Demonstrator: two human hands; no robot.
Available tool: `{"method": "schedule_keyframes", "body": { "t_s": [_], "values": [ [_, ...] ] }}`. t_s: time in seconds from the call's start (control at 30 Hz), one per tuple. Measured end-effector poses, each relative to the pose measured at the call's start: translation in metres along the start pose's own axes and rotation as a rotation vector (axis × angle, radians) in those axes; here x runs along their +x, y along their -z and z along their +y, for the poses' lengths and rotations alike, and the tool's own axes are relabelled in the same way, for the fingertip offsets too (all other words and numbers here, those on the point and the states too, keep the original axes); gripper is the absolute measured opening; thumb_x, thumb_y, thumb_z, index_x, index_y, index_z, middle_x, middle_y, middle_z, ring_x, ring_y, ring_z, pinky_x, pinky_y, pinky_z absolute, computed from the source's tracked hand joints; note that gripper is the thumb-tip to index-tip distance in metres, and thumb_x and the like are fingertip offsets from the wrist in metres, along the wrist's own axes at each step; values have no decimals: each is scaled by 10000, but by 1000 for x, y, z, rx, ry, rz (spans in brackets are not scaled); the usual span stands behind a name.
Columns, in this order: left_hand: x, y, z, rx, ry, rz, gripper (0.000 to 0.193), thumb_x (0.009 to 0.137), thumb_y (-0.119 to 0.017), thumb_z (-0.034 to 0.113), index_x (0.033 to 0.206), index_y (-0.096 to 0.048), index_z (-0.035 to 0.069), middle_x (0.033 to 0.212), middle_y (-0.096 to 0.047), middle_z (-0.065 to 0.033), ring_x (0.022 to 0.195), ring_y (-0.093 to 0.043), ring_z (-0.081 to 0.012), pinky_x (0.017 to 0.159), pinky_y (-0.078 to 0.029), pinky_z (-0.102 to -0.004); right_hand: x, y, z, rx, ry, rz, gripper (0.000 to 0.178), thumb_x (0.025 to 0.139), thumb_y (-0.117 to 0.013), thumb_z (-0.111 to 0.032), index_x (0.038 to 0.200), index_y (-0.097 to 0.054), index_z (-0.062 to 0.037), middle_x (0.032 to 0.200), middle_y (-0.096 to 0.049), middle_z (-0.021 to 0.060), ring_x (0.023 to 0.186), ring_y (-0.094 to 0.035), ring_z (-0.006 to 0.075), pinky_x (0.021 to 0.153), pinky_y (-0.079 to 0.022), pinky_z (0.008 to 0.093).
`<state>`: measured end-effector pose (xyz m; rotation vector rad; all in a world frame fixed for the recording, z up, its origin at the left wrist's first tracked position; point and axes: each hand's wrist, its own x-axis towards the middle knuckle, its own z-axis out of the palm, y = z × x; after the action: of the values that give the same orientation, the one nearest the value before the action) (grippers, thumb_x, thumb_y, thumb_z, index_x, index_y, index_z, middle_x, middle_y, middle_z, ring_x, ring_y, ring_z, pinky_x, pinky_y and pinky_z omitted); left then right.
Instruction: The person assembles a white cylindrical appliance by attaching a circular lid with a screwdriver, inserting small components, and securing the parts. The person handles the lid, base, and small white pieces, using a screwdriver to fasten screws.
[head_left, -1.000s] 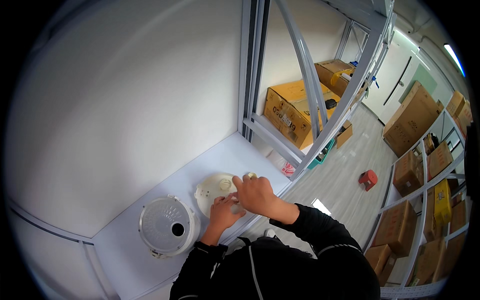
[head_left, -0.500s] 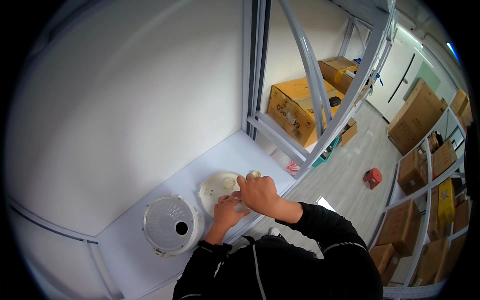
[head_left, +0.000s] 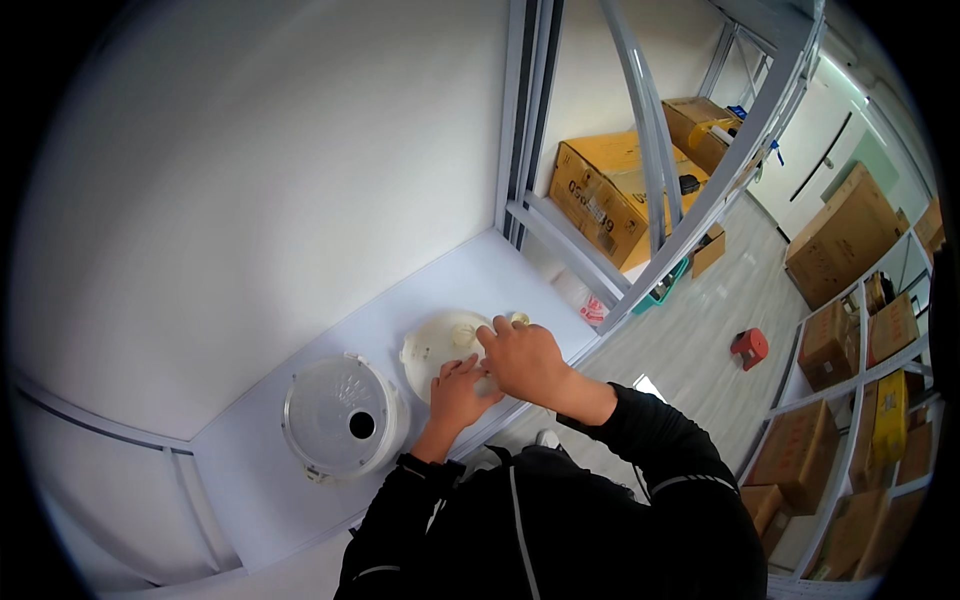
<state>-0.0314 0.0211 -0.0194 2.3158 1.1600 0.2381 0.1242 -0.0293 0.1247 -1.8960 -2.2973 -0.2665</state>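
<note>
1. The round disc [head_left: 440, 350] under both hands looks like cream plastic, smooth with a slight sheen.
2. The round lid [head_left: 338, 415] beside it is translucent whitish plastic, ribbed on top, around a dark hole.
3. The desk [head_left: 300, 490] has a smooth, matt white surface.
4. The frame [head_left: 655, 170] reads as grey painted metal, semi-gloss.
5. The boxes [head_left: 600, 195] are brown cardboard, matt.
6. The sleeves [head_left: 660, 450] are black cloth, matt.
7. The floor [head_left: 690, 330] looks like pale wood-grain planks, faintly glossy.

A cream round plate [head_left: 437, 348], a white lid [head_left: 335, 415], black sleeves [head_left: 640, 440], brown cardboard boxes [head_left: 600, 190] and a red stool [head_left: 750, 346] are shown.
</note>
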Motion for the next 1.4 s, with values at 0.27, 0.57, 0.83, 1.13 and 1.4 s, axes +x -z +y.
{"method": "schedule_keyframes", "body": {
  "t_s": [0.27,0.57,0.83,1.13,1.4],
  "values": [
    [-1,-3,1,-13,19,12,570,798,-814,503,1297,-743,239,1607,-534,-19,1472,-425,-302,1112,-380,-546,-5,-4,5,233,71,-10,396,828,-819,-190,1123,-602,-40,1025,-648,130,852,-732,322,659,-598,398],
    [-5,-1,9,-6,40,63,593,766,-817,457,1290,-742,190,1601,-539,-19,1461,-441,-282,1110,-360,-508,-11,25,10,349,-11,85,390,850,-807,-144,1171,-620,-24,986,-671,126,833,-720,332,685,-580,421],
    [-15,7,1,98,110,101,551,729,-768,271,1270,-709,181,1556,-578,-37,1471,-452,-302,1177,-349,-499,-14,61,43,642,-136,438,388,911,-777,-168,1237,-628,-20,964,-714,135,841,-712,344,713,-556,410],
    [-23,9,19,208,175,165,494,750,-711,152,1243,-700,118,1492,-622,-77,1428,-506,-344,1171,-369,-519,-30,49,91,770,-167,584,488,1007,-712,-166,1401,-504,33,1036,-672,125,898,-661,221,827,-539,347],
    [17,-22,92,52,41,227,337,857,-704,125,1194,-710,112,1187,-673,-73,1084,-644,-339,922,-541,-491,-48,30,144,941,-90,628,470,959,-748,-138,1348,-555,43,969,-685,133,841,-686,257,800,-548,368]
  ]
}}
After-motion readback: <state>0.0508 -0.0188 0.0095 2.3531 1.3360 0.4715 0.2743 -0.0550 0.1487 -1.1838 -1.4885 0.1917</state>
